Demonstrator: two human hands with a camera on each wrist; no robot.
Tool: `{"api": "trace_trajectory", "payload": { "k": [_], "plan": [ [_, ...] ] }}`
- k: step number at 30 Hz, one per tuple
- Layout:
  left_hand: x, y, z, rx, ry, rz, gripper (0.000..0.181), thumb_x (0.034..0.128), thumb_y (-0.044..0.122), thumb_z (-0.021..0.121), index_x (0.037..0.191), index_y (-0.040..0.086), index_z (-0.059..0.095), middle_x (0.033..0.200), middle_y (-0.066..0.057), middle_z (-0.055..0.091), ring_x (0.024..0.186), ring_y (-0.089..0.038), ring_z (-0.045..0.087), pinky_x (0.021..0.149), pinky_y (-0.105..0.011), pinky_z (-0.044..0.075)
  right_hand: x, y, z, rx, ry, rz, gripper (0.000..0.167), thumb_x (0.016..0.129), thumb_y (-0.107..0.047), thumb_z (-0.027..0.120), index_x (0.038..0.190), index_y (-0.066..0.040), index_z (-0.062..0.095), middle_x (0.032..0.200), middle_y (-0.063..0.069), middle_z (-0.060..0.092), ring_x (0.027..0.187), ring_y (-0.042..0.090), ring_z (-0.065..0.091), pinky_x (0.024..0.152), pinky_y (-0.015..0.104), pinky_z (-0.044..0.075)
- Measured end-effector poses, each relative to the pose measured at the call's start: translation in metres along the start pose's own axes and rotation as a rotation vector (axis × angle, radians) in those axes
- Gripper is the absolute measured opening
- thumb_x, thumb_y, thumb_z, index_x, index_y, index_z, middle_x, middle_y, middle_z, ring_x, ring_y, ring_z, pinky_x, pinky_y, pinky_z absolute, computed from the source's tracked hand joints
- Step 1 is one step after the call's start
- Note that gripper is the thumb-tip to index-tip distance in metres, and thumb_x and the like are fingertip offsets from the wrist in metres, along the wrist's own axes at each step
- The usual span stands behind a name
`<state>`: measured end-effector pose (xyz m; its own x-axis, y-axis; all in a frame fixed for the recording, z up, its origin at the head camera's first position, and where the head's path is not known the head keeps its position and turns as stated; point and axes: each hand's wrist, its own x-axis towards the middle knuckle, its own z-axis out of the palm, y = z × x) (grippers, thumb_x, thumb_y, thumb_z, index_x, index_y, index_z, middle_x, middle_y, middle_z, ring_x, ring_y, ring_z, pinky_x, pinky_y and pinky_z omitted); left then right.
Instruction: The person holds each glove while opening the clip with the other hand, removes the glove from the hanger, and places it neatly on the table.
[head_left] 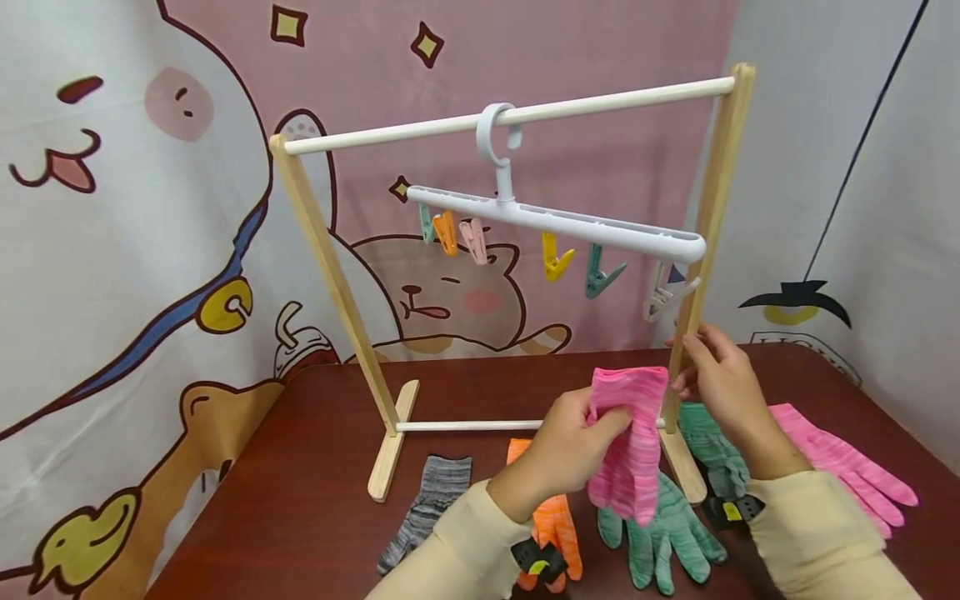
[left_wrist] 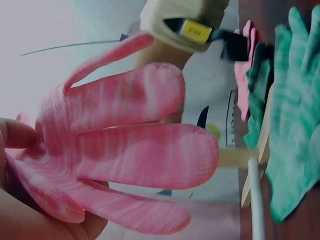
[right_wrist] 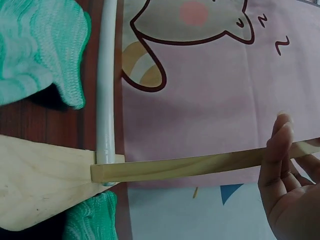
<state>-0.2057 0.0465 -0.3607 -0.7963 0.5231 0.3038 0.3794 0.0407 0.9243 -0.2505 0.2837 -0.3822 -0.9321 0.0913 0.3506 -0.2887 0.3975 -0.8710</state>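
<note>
My left hand grips a pink glove, thumb pressed on its front, cuff up and fingers hanging down. In the left wrist view the glove's fingers spread away from the hand. My right hand holds the right wooden post of a drying rack; in the right wrist view its fingers lie across that post. Above both hands, a white hanger hooks over the top rod, with several coloured clips, including a yellow clip and a pale clip.
On the dark red table lie a grey glove, an orange glove, a green glove, a darker green glove and another pink glove. A low white rod joins the rack's feet. Printed cloth hangs behind.
</note>
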Motion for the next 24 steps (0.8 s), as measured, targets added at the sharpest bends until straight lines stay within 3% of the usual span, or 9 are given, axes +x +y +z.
{"api": "trace_trajectory", "payload": {
  "k": [3,8,13,17,20,24],
  "plan": [
    [-0.001,0.000,-0.010,0.023,0.029,-0.011,0.024,0.1005,0.018,0.056,0.113,0.001,0.065,0.095,-0.009,0.067,0.077,-0.001,0.059,0.073,-0.018,0.053,-0.003,0.005,0.003,-0.007,0.005,-0.017,0.045,0.109,-0.036,0.035,0.140,-0.004,0.043,0.094,-0.006,0.059,0.061,0.013,0.061,0.058,0.026,0.055],
    [-0.006,0.004,-0.038,0.095,0.069,-0.020,0.023,0.1010,0.018,0.055,0.115,0.003,0.064,0.097,-0.012,0.068,0.078,-0.007,0.061,0.073,-0.021,0.054,-0.003,0.005,0.005,0.014,0.034,-0.039,0.044,0.109,-0.035,0.037,0.139,-0.005,0.045,0.096,-0.019,0.060,0.059,0.012,0.059,0.056,0.026,0.054],
    [-0.018,0.003,-0.071,0.236,0.120,-0.042,0.020,0.1003,0.017,0.055,0.111,0.004,0.065,0.085,-0.008,0.064,0.069,-0.009,0.057,0.062,-0.023,0.052,-0.002,0.004,0.006,0.015,0.054,-0.037,0.040,0.108,-0.035,0.038,0.134,-0.007,0.049,0.090,-0.005,0.060,0.057,0.013,0.059,0.054,0.027,0.053],
    [-0.034,-0.008,-0.096,0.320,0.174,-0.099,0.018,0.0986,0.018,0.056,0.107,0.004,0.065,0.081,-0.005,0.062,0.068,-0.010,0.055,0.061,-0.025,0.050,-0.002,0.004,0.006,0.018,0.058,-0.033,0.038,0.109,-0.035,0.037,0.134,-0.009,0.049,0.087,-0.005,0.059,0.056,0.013,0.057,0.053,0.028,0.052],
    [-0.049,-0.020,-0.113,0.319,0.212,-0.153,0.020,0.0993,0.019,0.057,0.112,0.004,0.063,0.091,-0.007,0.066,0.077,-0.011,0.060,0.068,-0.027,0.053,-0.002,0.005,0.006,0.022,0.056,-0.032,0.039,0.109,-0.035,0.037,0.136,-0.010,0.048,0.089,-0.015,0.060,0.055,0.013,0.056,0.053,0.028,0.052],
    [-0.068,-0.035,-0.134,0.328,0.271,-0.196,0.026,0.1005,0.019,0.059,0.122,0.006,0.062,0.098,-0.010,0.067,0.080,-0.014,0.063,0.069,-0.028,0.055,-0.001,0.004,0.006,0.018,0.057,-0.029,0.040,0.109,-0.037,0.036,0.136,-0.009,0.047,0.089,-0.011,0.060,0.055,0.014,0.056,0.053,0.028,0.052]
  ]
}}
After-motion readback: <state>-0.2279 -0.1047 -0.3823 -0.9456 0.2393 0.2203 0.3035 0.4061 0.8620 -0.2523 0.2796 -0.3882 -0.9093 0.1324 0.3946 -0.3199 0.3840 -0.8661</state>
